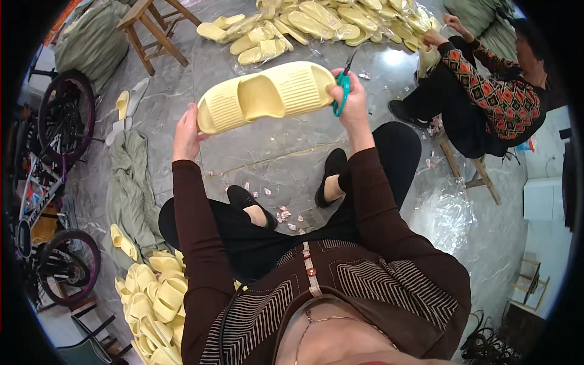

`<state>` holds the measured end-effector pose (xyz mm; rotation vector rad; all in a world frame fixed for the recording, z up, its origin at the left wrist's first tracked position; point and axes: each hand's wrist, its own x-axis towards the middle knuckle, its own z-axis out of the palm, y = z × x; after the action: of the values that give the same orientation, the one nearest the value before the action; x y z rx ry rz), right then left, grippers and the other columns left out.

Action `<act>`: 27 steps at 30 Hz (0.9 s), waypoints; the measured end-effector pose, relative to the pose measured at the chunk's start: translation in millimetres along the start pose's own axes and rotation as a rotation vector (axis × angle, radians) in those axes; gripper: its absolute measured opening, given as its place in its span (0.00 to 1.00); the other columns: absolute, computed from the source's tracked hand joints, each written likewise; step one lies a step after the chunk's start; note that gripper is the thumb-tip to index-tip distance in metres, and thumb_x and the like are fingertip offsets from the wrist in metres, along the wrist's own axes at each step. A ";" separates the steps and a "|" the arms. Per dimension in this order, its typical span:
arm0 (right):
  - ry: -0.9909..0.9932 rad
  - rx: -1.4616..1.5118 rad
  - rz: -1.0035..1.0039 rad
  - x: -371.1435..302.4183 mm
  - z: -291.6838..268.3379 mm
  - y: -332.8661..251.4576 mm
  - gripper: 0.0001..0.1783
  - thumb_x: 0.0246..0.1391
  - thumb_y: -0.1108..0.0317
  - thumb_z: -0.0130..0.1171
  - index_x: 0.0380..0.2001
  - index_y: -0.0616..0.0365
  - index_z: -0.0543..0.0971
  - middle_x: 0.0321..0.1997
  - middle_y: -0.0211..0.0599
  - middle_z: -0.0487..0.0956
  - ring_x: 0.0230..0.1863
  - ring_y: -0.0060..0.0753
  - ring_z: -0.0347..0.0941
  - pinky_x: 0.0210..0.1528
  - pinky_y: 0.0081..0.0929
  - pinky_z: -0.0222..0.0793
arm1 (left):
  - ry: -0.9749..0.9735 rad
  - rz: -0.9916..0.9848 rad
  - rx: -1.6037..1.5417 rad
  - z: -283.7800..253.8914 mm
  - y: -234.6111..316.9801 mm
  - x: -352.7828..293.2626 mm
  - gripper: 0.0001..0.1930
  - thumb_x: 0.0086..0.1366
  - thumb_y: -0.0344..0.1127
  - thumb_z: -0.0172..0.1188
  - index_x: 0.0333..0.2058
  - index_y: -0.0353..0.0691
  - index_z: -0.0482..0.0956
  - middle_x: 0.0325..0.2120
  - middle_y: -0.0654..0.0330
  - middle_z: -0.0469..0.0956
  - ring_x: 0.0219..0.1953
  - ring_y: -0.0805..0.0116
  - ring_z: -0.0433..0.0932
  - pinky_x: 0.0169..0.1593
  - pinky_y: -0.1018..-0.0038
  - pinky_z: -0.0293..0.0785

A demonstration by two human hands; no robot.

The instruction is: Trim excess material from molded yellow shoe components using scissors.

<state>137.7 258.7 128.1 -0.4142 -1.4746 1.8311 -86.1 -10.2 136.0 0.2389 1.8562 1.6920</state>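
Note:
A pale yellow slide slipper [261, 97] is stretched out sideways in front of me, its ribbed footbed and strap showing. My left hand [187, 132] grips its left end, the thumb on the near rim. At the other end, my right hand [353, 100] pinches the slipper while also keeping a pair of green-handled scissors [342, 94]. The scissors' dark blades point up and away. Whether a second slipper lies behind this one I cannot tell.
Bagged yellow slippers [322, 21] heap up at the far side; loose ones [155, 304] pile at my left. A wooden stool [155, 33] and bicycles [52, 176] stand left. A seated person [493, 91] works at right. Clear plastic bags [447, 222] and paper scraps lie on the floor.

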 end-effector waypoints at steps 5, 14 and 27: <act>-0.159 -0.175 -0.038 7.4 17.9 -23.3 0.18 0.40 0.73 0.57 0.38 0.59 0.69 0.27 0.25 0.70 0.24 0.14 0.65 0.24 0.13 0.62 | 0.054 0.289 -0.279 10.5 -5.4 0.5 0.20 0.65 0.46 0.43 0.40 0.34 0.73 0.37 0.61 0.74 0.38 0.74 0.71 0.41 0.78 0.66; -0.222 -0.260 0.027 5.6 29.6 6.7 0.18 0.40 0.72 0.59 0.38 0.58 0.69 0.26 0.24 0.70 0.25 0.14 0.65 0.25 0.13 0.62 | -0.003 0.249 -0.225 -1.2 -1.9 -12.5 0.21 0.66 0.46 0.42 0.44 0.32 0.71 0.40 0.59 0.73 0.41 0.73 0.71 0.45 0.78 0.66; 0.065 -0.748 -0.022 9.8 -2.7 75.3 0.16 0.42 0.65 0.55 0.38 0.56 0.72 0.38 0.49 0.74 0.40 0.49 0.70 0.39 0.38 0.66 | -0.146 0.284 -0.010 50.9 7.6 -14.2 0.26 0.55 0.29 0.52 0.53 0.27 0.59 0.46 0.52 0.67 0.48 0.65 0.67 0.51 0.72 0.63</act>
<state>107.2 262.4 58.6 -0.7957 -2.0733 1.1741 -49.1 26.5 147.7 0.6313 1.7689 1.8155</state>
